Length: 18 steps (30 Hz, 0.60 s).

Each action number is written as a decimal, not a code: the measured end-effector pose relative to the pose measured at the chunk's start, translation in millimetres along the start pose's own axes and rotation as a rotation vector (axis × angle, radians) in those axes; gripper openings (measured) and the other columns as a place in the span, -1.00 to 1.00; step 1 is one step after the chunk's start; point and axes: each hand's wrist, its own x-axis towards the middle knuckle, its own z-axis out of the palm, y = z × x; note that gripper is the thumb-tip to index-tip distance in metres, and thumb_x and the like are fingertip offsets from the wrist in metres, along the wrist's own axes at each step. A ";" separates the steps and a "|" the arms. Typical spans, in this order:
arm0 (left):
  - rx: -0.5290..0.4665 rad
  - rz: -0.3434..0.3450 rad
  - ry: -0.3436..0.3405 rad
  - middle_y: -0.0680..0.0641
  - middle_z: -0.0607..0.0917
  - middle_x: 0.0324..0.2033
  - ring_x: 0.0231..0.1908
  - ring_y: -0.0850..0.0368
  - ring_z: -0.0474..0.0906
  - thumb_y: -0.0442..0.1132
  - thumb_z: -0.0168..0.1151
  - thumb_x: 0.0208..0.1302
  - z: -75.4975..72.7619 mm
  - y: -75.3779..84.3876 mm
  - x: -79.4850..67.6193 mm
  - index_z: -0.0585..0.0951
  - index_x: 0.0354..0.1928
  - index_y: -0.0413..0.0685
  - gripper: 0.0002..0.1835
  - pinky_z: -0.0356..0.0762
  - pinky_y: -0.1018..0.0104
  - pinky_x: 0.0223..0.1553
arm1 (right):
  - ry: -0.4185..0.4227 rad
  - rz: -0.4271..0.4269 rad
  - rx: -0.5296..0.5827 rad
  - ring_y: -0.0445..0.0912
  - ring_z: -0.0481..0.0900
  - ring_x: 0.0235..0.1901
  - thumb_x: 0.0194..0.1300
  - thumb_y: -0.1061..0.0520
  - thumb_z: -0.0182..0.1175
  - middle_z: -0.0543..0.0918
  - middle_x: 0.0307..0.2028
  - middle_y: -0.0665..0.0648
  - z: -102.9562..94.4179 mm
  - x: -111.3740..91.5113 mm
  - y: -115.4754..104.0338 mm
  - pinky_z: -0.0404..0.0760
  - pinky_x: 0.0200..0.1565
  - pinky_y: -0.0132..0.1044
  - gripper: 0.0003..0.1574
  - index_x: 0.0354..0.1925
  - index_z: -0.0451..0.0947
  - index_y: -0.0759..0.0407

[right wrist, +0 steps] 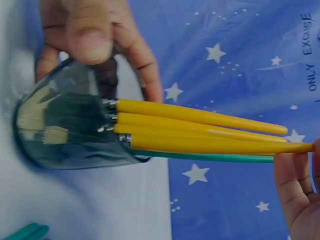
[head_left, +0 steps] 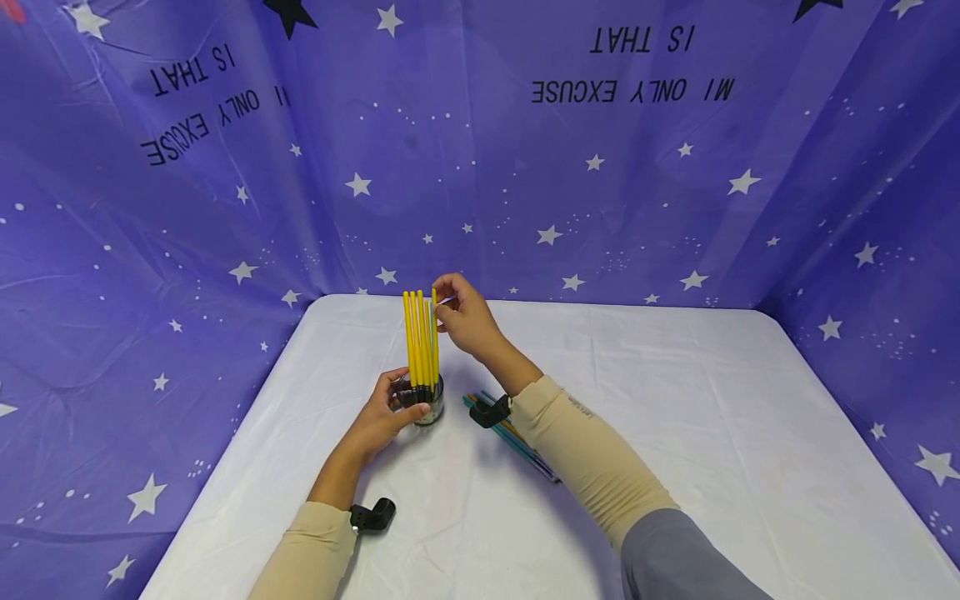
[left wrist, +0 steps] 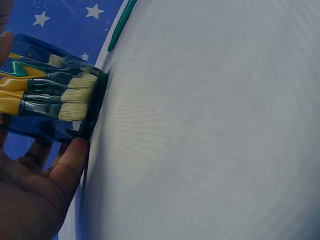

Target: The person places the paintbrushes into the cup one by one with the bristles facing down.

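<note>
My left hand (head_left: 381,425) grips a clear dark-tinted glass (right wrist: 75,145) standing on the white table. Several flat paintbrushes with yellow handles (head_left: 415,342) stand in it, their pale bristles (left wrist: 76,96) down near the bottom. A green handle (right wrist: 210,157) shows among the yellow ones in the right wrist view. At the top, my right hand (head_left: 468,321) pinches the handle end of one yellow paintbrush (right wrist: 215,145), whose bristle end is inside the glass.
Loose brushes with teal and orange handles (head_left: 517,442) lie on the white-covered table (head_left: 675,400), partly under my right forearm. A purple star-printed curtain (head_left: 480,167) hangs behind and at both sides. Each wrist carries a black camera (head_left: 375,515).
</note>
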 end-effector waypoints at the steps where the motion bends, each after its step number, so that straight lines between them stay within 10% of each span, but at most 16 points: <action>1: -0.001 0.001 0.001 -0.25 0.36 0.30 0.25 -0.17 0.38 -0.20 0.41 0.23 0.1 0.0 -0.1 0.10 0.46 0.04 -0.13 0.35 0.08 0.16 | -0.001 0.008 -0.004 0.01 0.55 -0.23 0.42 0.37 0.07 0.46 -0.14 0.16 1.0 -0.1 2.4 0.65 -0.27 -0.19 -0.72 0.05 0.39 0.16; 18: -0.008 -0.005 -0.018 -0.34 0.36 0.27 0.24 -0.24 0.37 -0.32 0.34 0.26 3.9 31.2 -15.3 0.09 0.44 -0.14 -0.19 0.36 0.13 0.12 | -0.031 0.076 -0.059 -0.04 0.57 -0.21 0.36 0.30 0.12 0.47 -0.13 0.15 4.4 -4.2 20.1 0.66 -0.19 -0.10 -0.53 0.21 0.36 0.25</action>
